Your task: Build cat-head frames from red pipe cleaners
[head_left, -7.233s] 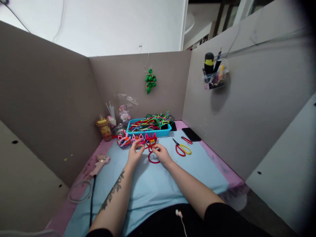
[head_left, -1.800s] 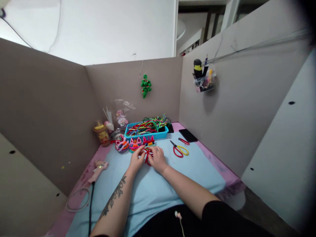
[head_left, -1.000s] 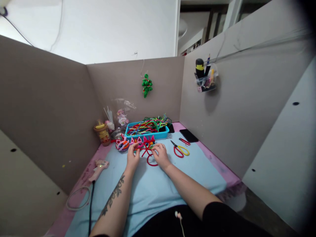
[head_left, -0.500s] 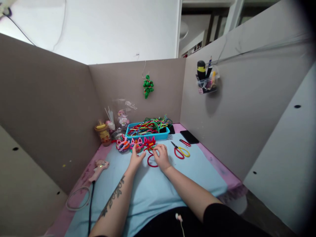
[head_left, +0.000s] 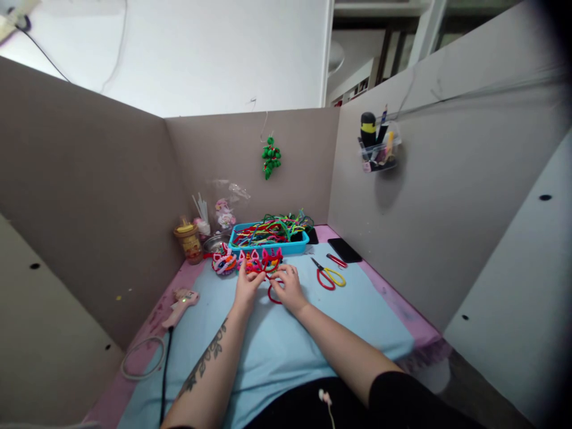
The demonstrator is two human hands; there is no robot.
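Between my fingertips is a red pipe cleaner [head_left: 274,296], bent into loops, with one curl hanging down toward the cloth. My left hand [head_left: 247,287] pinches it from the left, thumb against fingers. From the right, my right hand [head_left: 289,288] grips it too, and hides part of the curl. Just beyond my hands stand several small fuzzy animal-like figures with pointed ears: a pink and purple one [head_left: 223,262], a pink one [head_left: 248,260] and a red one [head_left: 272,257]. My fingers partly cover the nearer ones.
A blue tray [head_left: 292,248] of colourful pipe cleaners stands behind the figures. Scissors [head_left: 328,276], a red cutter [head_left: 336,261] and a black phone [head_left: 344,250] lie to the right. A pink glue gun [head_left: 182,307] with its cord and a cup [head_left: 189,243] are at left.
My left hand has come in from open fingers to pinch the red pipe cleaner. The two hands are now closer together, and the view has shifted slightly.
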